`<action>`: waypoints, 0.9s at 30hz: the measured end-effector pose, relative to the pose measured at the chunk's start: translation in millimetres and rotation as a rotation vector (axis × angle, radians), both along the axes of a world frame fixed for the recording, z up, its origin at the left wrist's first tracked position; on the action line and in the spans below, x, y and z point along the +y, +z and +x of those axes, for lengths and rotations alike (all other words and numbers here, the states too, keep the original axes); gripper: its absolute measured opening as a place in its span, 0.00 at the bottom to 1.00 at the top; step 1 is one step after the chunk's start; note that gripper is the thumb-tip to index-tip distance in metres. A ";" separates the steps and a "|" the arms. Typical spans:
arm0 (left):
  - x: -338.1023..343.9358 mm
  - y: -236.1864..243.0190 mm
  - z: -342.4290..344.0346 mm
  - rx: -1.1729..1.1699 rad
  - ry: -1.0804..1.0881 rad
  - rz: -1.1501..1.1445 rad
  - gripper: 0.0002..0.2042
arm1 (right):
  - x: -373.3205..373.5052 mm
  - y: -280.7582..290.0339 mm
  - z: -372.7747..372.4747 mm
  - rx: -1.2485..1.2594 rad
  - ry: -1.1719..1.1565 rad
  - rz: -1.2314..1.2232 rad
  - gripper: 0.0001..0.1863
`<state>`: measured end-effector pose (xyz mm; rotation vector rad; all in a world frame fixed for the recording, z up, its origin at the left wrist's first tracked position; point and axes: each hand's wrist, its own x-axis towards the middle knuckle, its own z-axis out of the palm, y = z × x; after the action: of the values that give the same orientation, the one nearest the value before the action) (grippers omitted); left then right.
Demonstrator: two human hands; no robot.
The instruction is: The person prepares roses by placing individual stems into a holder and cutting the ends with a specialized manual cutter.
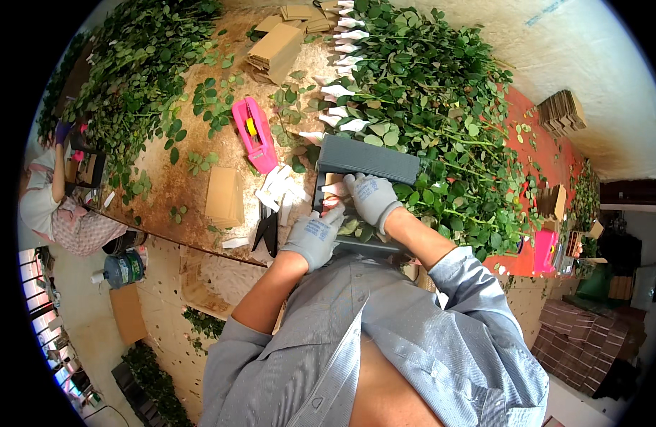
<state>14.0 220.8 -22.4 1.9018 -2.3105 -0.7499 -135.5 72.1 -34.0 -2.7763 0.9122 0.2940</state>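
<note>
My gloved left hand (312,239) reaches into a dark grey trough (374,247), fingers closed at a pinkish flower head (331,204). My gloved right hand (373,200) is beside it, fingers curled down; what they hold is hidden. Close to its fingertips lies a white-sleeved flower head (336,188). A long dark grey padded block (369,159) lies just beyond my hands. Left of the trough are black-handled scissors (266,231) and a heap of white paper sleeves (279,188). A pink tape dispenser (255,134) with yellow tape stands farther off.
Leafy stems with white-sleeved heads (427,92) cover the table's right side; more greenery (139,60) is piled at far left. Brown cardboard pieces (225,197) lie left, with a cardboard stack (277,51) farther back. Another person (57,206) works at the left edge, near a water bottle (123,269).
</note>
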 end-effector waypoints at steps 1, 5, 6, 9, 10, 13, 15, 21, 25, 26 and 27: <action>-0.7 2.8 0.1 0.002 -0.001 0.012 0.30 | -0.6 2.6 -2.1 -0.018 0.004 0.009 0.15; -2.2 7.9 -0.7 0.001 -0.014 0.033 0.30 | 8.0 1.7 -2.4 -0.058 -0.016 -0.018 0.12; -2.8 8.5 -1.3 -0.001 -0.021 0.032 0.31 | 7.1 0.3 -5.4 -0.071 -0.001 0.002 0.12; -7.7 20.9 3.4 0.038 -0.028 0.087 0.30 | -1.5 -7.1 -7.4 -0.106 0.050 0.047 0.13; -7.8 18.7 10.5 0.184 -0.009 0.105 0.30 | -1.0 -3.5 -6.7 -0.108 0.083 0.040 0.14; -25.7 12.9 35.8 0.496 0.028 0.086 0.31 | -5.1 -11.3 -14.1 -0.147 0.088 0.061 0.15; -41.7 11.9 41.2 0.459 0.208 0.040 0.27 | -8.3 -17.8 -17.3 -0.203 0.101 0.081 0.15; -69.1 -24.5 48.5 0.004 0.076 -0.220 0.12 | -14.5 -12.3 -17.9 -0.177 0.107 0.133 0.15; -76.0 -27.8 50.7 -0.054 0.019 -0.209 0.07 | -13.8 -16.7 -17.5 -0.188 0.082 0.110 0.14; -75.5 -27.1 51.4 -0.061 0.013 -0.215 0.06 | -13.0 -18.0 -16.6 -0.183 0.071 0.101 0.14; -74.1 -27.2 52.2 -0.068 0.013 -0.236 0.05 | -12.2 -19.0 -16.3 -0.191 0.067 0.103 0.14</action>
<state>66.3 146.6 -49.5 1.8623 -2.3030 -0.3961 -151.7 59.9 -53.0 -2.6871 0.7385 0.0811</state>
